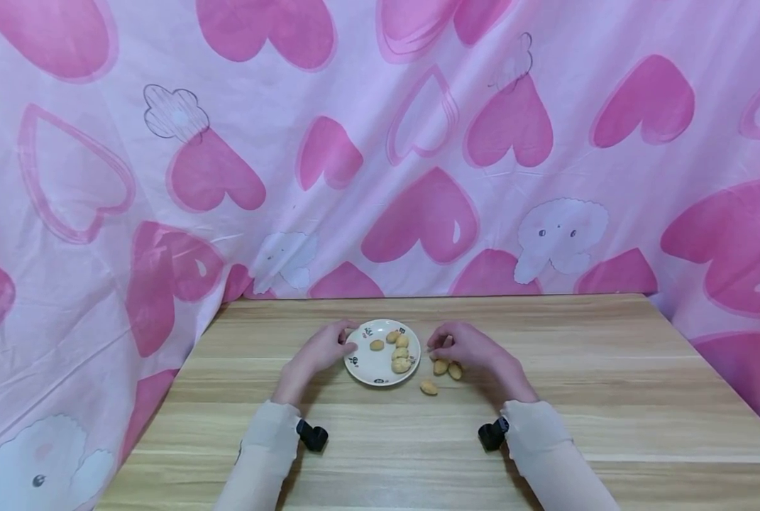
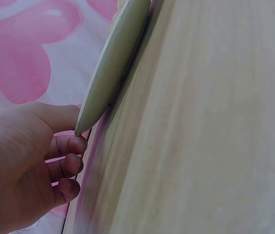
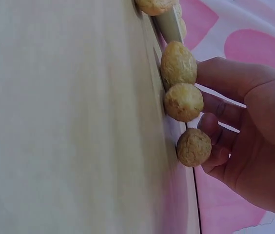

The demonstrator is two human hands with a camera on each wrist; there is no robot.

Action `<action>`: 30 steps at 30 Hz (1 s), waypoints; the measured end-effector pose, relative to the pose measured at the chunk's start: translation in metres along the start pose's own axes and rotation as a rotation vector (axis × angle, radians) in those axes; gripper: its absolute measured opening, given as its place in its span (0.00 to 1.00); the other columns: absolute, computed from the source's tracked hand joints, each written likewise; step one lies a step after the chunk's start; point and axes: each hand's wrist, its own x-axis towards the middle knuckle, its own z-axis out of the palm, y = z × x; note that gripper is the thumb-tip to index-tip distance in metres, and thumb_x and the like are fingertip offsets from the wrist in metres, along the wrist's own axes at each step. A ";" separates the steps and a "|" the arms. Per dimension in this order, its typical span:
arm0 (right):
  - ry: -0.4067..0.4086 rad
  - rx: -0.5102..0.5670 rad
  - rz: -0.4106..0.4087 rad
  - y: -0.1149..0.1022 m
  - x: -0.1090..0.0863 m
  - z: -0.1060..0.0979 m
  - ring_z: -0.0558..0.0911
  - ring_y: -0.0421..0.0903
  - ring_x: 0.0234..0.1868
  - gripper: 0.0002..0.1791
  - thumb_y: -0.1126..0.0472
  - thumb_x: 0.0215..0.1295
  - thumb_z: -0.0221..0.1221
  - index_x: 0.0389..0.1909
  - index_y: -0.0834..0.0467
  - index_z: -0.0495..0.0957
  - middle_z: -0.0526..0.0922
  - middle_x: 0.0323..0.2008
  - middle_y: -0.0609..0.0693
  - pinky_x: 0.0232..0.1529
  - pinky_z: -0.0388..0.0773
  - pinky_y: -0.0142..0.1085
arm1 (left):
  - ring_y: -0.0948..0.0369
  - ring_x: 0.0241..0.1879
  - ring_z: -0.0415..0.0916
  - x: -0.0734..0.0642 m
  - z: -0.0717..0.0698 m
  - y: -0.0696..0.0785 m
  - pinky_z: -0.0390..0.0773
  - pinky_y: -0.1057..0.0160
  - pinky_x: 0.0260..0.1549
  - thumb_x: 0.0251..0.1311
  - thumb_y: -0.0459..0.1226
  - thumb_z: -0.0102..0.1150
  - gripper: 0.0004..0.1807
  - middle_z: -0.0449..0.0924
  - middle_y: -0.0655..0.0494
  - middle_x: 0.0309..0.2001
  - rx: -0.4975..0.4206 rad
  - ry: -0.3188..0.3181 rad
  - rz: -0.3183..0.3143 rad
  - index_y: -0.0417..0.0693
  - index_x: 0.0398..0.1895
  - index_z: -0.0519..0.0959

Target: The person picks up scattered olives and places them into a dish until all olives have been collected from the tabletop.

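A small white plate (image 1: 370,370) with dark printed marks lies on the table and bears several walnuts (image 1: 401,365). My left hand (image 1: 325,348) pinches its left rim; in the left wrist view the thumb lies along the plate's edge (image 2: 109,63) and the other fingers are curled below. My right hand (image 1: 469,348) is to the right of the plate, fingers bent downward beside loose walnuts (image 1: 455,371). In the right wrist view several walnuts (image 3: 184,102) stand in front of my fingers and hide the thumb tip, so I cannot tell whether it holds one.
One loose walnut (image 1: 428,387) lies nearer me, just right of the plate. The wooden table (image 1: 405,454) ends at a pink heart-patterned cloth (image 1: 418,213) that hangs behind and at both sides. A small black camera (image 1: 312,435) sits at each wrist.
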 end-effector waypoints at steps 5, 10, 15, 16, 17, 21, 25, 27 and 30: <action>-0.008 0.004 0.051 0.001 -0.002 -0.004 0.79 0.42 0.39 0.09 0.58 0.65 0.64 0.44 0.54 0.84 0.83 0.37 0.46 0.40 0.78 0.36 | 0.61 0.28 0.67 -0.001 -0.001 0.000 0.69 0.64 0.27 0.64 0.37 0.62 0.26 0.72 0.55 0.30 -0.011 -0.004 -0.003 0.47 0.65 0.73; -0.006 0.009 0.046 0.002 -0.002 -0.006 0.79 0.44 0.38 0.07 0.58 0.64 0.65 0.41 0.55 0.85 0.83 0.35 0.46 0.39 0.78 0.36 | 0.60 0.28 0.67 -0.002 -0.001 0.000 0.69 0.63 0.27 0.63 0.37 0.63 0.26 0.72 0.54 0.30 -0.028 -0.004 -0.005 0.46 0.65 0.74; 0.004 0.007 0.030 0.004 -0.001 -0.004 0.79 0.42 0.36 0.06 0.58 0.63 0.66 0.39 0.55 0.85 0.83 0.34 0.45 0.38 0.77 0.34 | 0.60 0.29 0.67 -0.001 -0.001 0.000 0.69 0.63 0.28 0.64 0.37 0.63 0.26 0.72 0.54 0.30 -0.023 -0.005 -0.008 0.46 0.65 0.73; 0.006 0.003 0.018 0.004 -0.001 -0.004 0.79 0.42 0.35 0.06 0.58 0.63 0.66 0.38 0.55 0.86 0.83 0.33 0.45 0.38 0.76 0.34 | 0.60 0.29 0.67 -0.001 -0.001 0.000 0.69 0.63 0.27 0.64 0.37 0.63 0.26 0.72 0.54 0.30 -0.022 -0.004 -0.007 0.46 0.65 0.73; 0.008 0.001 0.015 0.005 -0.001 -0.004 0.79 0.41 0.35 0.06 0.58 0.63 0.66 0.38 0.55 0.86 0.83 0.33 0.45 0.37 0.76 0.34 | 0.60 0.28 0.67 -0.001 -0.001 0.000 0.69 0.64 0.27 0.64 0.37 0.63 0.26 0.72 0.54 0.30 -0.020 -0.006 -0.007 0.46 0.65 0.73; 0.021 0.004 0.004 0.006 -0.002 -0.004 0.78 0.41 0.34 0.06 0.58 0.63 0.66 0.38 0.55 0.86 0.83 0.32 0.45 0.36 0.76 0.33 | 0.60 0.28 0.67 0.000 -0.001 0.001 0.69 0.64 0.27 0.63 0.37 0.63 0.26 0.72 0.54 0.30 -0.021 -0.003 0.000 0.45 0.65 0.73; 0.028 0.013 -0.007 0.007 -0.001 -0.005 0.79 0.42 0.34 0.06 0.57 0.63 0.66 0.39 0.55 0.86 0.84 0.32 0.45 0.36 0.76 0.33 | 0.60 0.29 0.67 0.001 -0.001 0.001 0.69 0.64 0.28 0.63 0.37 0.63 0.26 0.72 0.54 0.30 -0.022 -0.006 -0.001 0.45 0.65 0.73; 0.030 0.014 -0.004 0.007 -0.001 -0.005 0.78 0.41 0.33 0.06 0.57 0.64 0.66 0.39 0.54 0.86 0.84 0.32 0.44 0.36 0.76 0.33 | 0.60 0.29 0.67 0.002 -0.001 0.001 0.69 0.63 0.29 0.63 0.37 0.63 0.26 0.72 0.54 0.30 -0.022 -0.010 -0.004 0.46 0.65 0.73; 0.036 0.016 0.016 0.007 -0.001 -0.004 0.78 0.41 0.33 0.06 0.57 0.64 0.65 0.39 0.52 0.86 0.84 0.33 0.44 0.35 0.76 0.33 | 0.60 0.29 0.67 0.002 0.000 0.000 0.69 0.63 0.29 0.63 0.37 0.63 0.26 0.72 0.54 0.30 -0.023 -0.008 -0.006 0.46 0.65 0.74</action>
